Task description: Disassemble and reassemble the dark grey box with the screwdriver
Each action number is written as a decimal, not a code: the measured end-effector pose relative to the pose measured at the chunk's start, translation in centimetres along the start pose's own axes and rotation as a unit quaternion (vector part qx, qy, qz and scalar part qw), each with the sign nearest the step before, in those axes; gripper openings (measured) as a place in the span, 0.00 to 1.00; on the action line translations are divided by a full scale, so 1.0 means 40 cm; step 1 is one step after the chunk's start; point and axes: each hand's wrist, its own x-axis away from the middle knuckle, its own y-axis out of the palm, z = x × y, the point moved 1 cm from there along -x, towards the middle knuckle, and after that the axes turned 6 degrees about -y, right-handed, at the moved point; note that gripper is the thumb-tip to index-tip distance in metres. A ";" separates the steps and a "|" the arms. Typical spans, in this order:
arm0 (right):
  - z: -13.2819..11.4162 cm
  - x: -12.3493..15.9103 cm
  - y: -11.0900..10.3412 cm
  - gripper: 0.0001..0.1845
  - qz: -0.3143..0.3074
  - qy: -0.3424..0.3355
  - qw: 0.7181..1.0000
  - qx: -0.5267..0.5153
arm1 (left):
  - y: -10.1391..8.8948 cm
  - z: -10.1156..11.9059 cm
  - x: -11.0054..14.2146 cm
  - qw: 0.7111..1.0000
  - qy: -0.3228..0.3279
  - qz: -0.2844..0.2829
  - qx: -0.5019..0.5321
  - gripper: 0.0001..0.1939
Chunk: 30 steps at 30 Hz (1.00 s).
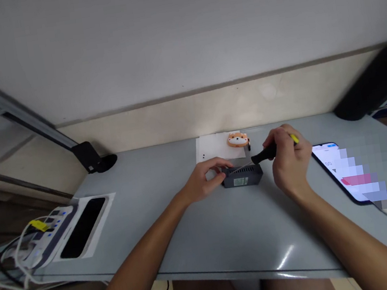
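Note:
A small black box [253,178] with a row of vent slots and a pale label stands on the grey table. My left hand [202,181] pinches its left end between thumb and fingers. In my right hand [289,162] is a screwdriver [263,155] with a black handle and yellow end, fingers wrapped round the handle. Its thin shaft slants down to the left across the top of the box, with the tip close to my left fingers. Whether the tip sits in a screw is too small to tell.
Behind the box lies white paper [212,147] with tiny dark specks and an orange dog-face case [238,140]. A lit phone [330,158] with a cable is on the right. To the left are a dark phone [84,227] and a power strip [52,236] with tangled cables.

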 end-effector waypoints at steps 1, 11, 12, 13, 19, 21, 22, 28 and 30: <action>0.001 0.000 0.000 0.21 -0.001 -0.001 1.000 0.003 | -0.001 0.000 0.000 1.000 0.001 0.000 0.003 0.12; 0.006 0.003 0.002 0.22 0.012 0.006 1.000 -0.003 | -0.003 -0.003 0.000 1.000 0.004 -0.015 0.008 0.10; 0.008 0.003 0.001 0.22 0.012 0.008 1.000 -0.005 | -0.003 -0.001 0.001 1.000 0.006 -0.018 0.011 0.09; 0.009 0.003 0.001 0.22 0.010 0.009 1.000 -0.007 | -0.004 0.001 0.001 1.000 0.006 -0.021 0.013 0.09; 0.011 0.003 -0.002 0.24 0.001 0.006 1.000 -0.005 | -0.006 0.008 0.000 0.999 -0.009 -0.029 0.012 0.09; 0.009 0.002 -0.003 0.24 0.004 0.001 1.000 0.001 | -0.006 0.009 0.000 0.999 -0.008 -0.029 0.014 0.09; 0.008 0.002 -0.003 0.25 0.006 -0.001 1.000 0.003 | -0.006 0.009 -0.001 0.999 -0.007 -0.029 0.015 0.09; 0.005 -0.001 -0.003 0.23 0.018 -0.008 1.000 0.003 | -0.008 0.010 -0.001 1.000 -0.008 -0.026 0.012 0.07; 0.006 -0.001 -0.003 0.23 0.022 -0.005 1.000 -0.001 | -0.007 0.010 -0.001 1.000 -0.009 -0.026 0.010 0.07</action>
